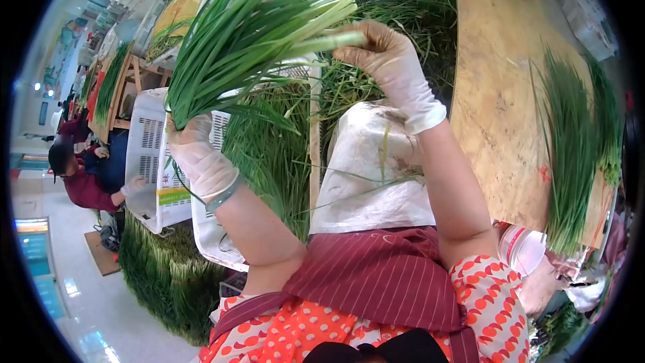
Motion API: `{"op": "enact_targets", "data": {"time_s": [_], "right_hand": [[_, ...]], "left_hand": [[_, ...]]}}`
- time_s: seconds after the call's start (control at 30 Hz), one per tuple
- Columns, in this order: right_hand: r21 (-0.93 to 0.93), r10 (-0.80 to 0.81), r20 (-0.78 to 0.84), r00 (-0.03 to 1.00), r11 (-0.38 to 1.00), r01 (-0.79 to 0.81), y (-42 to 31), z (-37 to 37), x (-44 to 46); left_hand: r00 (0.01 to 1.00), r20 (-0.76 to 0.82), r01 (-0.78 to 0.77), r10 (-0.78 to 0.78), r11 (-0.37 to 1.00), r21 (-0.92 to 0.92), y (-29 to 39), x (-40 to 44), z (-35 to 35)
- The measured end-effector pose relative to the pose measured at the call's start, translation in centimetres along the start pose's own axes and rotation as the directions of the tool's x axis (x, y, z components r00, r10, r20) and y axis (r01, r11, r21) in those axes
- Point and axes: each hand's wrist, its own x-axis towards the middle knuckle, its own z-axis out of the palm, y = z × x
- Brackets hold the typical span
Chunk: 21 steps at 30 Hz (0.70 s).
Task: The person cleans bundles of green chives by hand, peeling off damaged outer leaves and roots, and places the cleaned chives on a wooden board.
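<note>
A thick bunch of Chinese chives (248,33) slants across the upper middle, green leaf tips low on the left and pale stems to the right. My left hand (195,148), in a whitish glove, is closed around the leaf end. At the stem end my right hand (393,60), in a stained glove, pinches a pale chive stem (332,42) between thumb and fingers. Beneath the bunch, more chives (269,148) fill a white crate (222,245). A stained white cloth (363,195) covers my lap, with a few loose leaves on it.
Loose leaves (416,20) lie piled beyond my hands. To the right, a wooden board (497,107) carries chives (568,148). Another white crate (144,141) stands at left, near a co-worker (87,175). Upright chives (168,282) stand on the floor.
</note>
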Motion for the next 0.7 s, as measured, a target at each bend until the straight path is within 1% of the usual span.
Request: {"op": "enact_targets", "data": {"time_s": [0.03, 0.07, 0.1, 0.13, 0.17, 0.2, 0.23, 0.27, 0.3, 0.33, 0.37, 0.4, 0.43, 0.47, 0.5, 0.53, 0.6, 0.63, 0.67, 0.7], "right_hand": [[0.002, -0.006, 0.003, 1.0, 1.0, 0.006, 0.7, 0.1, -0.2], [-0.073, -0.013, -0.04, 0.999, 0.997, 0.01, 1.5, 0.3, -0.7], [-0.148, -0.023, -0.081, 0.996, 0.989, 0.011, 1.4, 0.5, -1.1], [-0.151, -0.029, -0.075, 0.997, 0.988, 0.017, 1.0, 0.7, -1.7], [-0.075, -0.035, -0.001, 0.999, 0.997, 0.035, -0.2, 0.8, -2.5], [0.002, -0.046, 0.071, 0.996, 0.999, 0.045, -1.0, 0.9, -3.0], [-0.089, -0.045, 0.103, 0.994, 0.995, 0.054, -1.3, 0.7, -3.3], [-0.094, -0.049, 0.104, 0.993, 0.994, 0.059, -1.4, 0.5, -3.4], [-0.328, -0.139, 0.119, 0.983, 0.929, 0.171, -1.5, 0.4, -3.6], [-0.539, -0.221, 0.153, 0.963, 0.798, 0.269, -1.7, 0.4, -3.8], [-0.531, -0.307, 0.184, 0.934, 0.769, 0.357, -2.0, 0.5, -4.1], [-0.532, -0.308, 0.186, 0.933, 0.766, 0.36, -1.8, 0.7, -4.4], [-0.326, -0.161, 0.129, 0.978, 0.925, 0.196, -1.4, 1.1, -4.8], [-0.091, 0.002, 0.109, 0.994, 0.996, 0.007, -1.2, 1.5, -5.2], [0.115, -0.033, 0.049, 0.998, 0.993, 0.027, -1.5, 2.4, -5.4], [0.115, -0.031, 0.048, 0.998, 0.993, 0.025, -1.5, 2.6, -5.4], [0.301, 0.096, -0.033, 0.995, 0.95, -0.082, -1.2, 2.6, -5.3], [0.296, 0.112, -0.103, 0.988, 0.952, -0.077, -0.7, 2.5, -5.1], [0.401, 0.131, -0.16, 0.978, 0.914, -0.057, 0.0, 2.3, -4.8], [0.401, 0.17, -0.172, 0.97, 0.912, -0.088, 0.3, 1.5, -4.6]], "left_hand": [[0.999, -0.024, -0.022, 0.023, 0.999, 0.041, 0.4, 0.1, 0.0], [1.0, -0.017, -0.025, 0.026, 0.999, 0.036, 0.2, -0.3, 0.1], [0.997, 0.022, -0.071, 0.07, 0.997, 0.036, -0.4, -1.1, 0.1], [0.992, 0.059, -0.115, 0.113, 0.993, 0.036, -1.0, -2.1, 0.0], [0.984, 0.126, -0.137, 0.125, 0.986, 0.092, -1.5, -3.1, 0.0], [0.984, 0.13, -0.136, 0.124, 0.987, 0.086, -0.9, -3.0, -0.3], [0.979, 0.205, -0.032, 0.019, 0.998, 0.061, -0.1, -2.6, -0.8], [0.956, 0.281, 0.073, -0.083, 0.996, 0.045, 0.0, -2.7, -0.9], [0.946, 0.303, 0.098, -0.113, 0.993, 0.064, 0.1, -2.9, -1.2], [0.945, 0.306, 0.099, -0.113, 0.993, 0.06, 0.0, -2.7, -1.3], [0.966, 0.256, -0.069, 0.042, 0.993, 0.097, -1.1, -3.3, -0.9], [0.957, 0.211, -0.233, 0.2, 0.962, 0.143, -1.7, -3.7, -0.7], [0.957, 0.21, -0.232, 0.2, 0.962, 0.141, -1.4, -3.5, -0.9], [0.954, 0.278, -0.151, 0.112, 0.981, 0.121, -1.2, -3.6, -1.0], [0.938, 0.346, -0.067, 0.026, 0.992, 0.108, -1.0, -3.6, -1.1], [0.938, 0.345, -0.067, 0.025, 0.992, 0.109, -1.0, -3.5, -1.3], [0.951, 0.291, -0.151, 0.107, 0.979, 0.134, -2.2, -4.7, -0.8], [0.952, 0.286, -0.151, 0.107, 0.979, 0.139, -1.7, -4.2, -1.1], [0.948, 0.31, -0.115, 0.069, 0.984, 0.135, -0.8, -3.2, -1.7], [0.941, 0.336, -0.078, 0.029, 0.988, 0.132, -0.3, -2.9, -1.8]]}}
